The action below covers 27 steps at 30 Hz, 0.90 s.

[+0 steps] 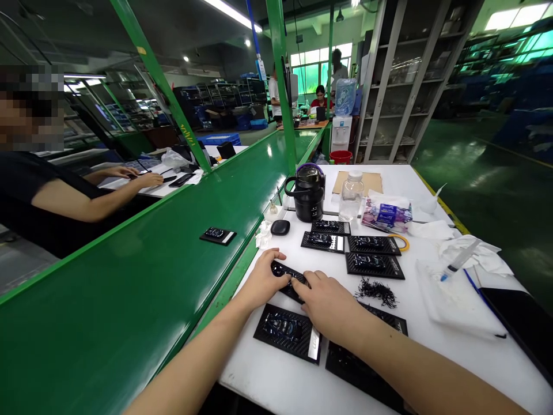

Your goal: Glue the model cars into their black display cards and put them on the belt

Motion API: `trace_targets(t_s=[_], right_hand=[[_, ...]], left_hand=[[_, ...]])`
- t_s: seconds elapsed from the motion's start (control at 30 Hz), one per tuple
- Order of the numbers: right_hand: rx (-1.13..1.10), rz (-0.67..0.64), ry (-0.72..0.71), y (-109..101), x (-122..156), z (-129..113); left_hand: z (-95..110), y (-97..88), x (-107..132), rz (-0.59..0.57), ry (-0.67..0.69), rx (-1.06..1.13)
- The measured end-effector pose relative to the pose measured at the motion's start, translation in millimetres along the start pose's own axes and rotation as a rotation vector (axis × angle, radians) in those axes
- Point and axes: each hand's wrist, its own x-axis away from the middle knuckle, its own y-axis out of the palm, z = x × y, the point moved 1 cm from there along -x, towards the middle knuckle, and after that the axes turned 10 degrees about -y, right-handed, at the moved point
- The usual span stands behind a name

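Both my hands rest on a small black glossy part (288, 275) at the near edge of the white table (389, 369). My left hand (262, 280) curls round its left end, fingers closed on it. My right hand (325, 302) pinches its right end with bent fingers. Just below my hands lies a black carbon-pattern card (287, 331) holding a shiny part. Several more such cards (374, 265) lie in rows beyond my hands. A small heap of thin black strips (377, 290) sits to the right of my right hand.
A green conveyor belt (142, 276) runs along the left, with one black card (218, 235) on it. A black kettle-like jug (308, 195), clear bottle (351, 196), black pebble case (280, 227), wipes packet (386, 213), syringe (460, 260) and dark tablet (522, 323) stand on the table. Another person's arm (86, 202) rests across the belt.
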Motion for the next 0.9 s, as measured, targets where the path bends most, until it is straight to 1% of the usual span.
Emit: trace_targets(t_s=[0.23,0.57,0.73,0.9], right_hand=[[-0.074,0.023,-0.009,-2.7,10.2,4.1],[-0.066,0.031,-0.014,-0.4,8.6,2.5],[-0.05,0.016,-0.006,0.1,7.1,2.1],[-0.023,0.002,-0.01,3.7,5.0,1.3]], left_hand=[[1.0,-2.2,-0.7,-0.007,-0.016,0.017],[-1.1,-1.2,-4.6,-0.005,-0.042,0.0],[0.3,-2.5,-2.4,-0.007,-0.022,-0.012],[0.5,0.2,2.3,-0.002,0.034,-0.035]])
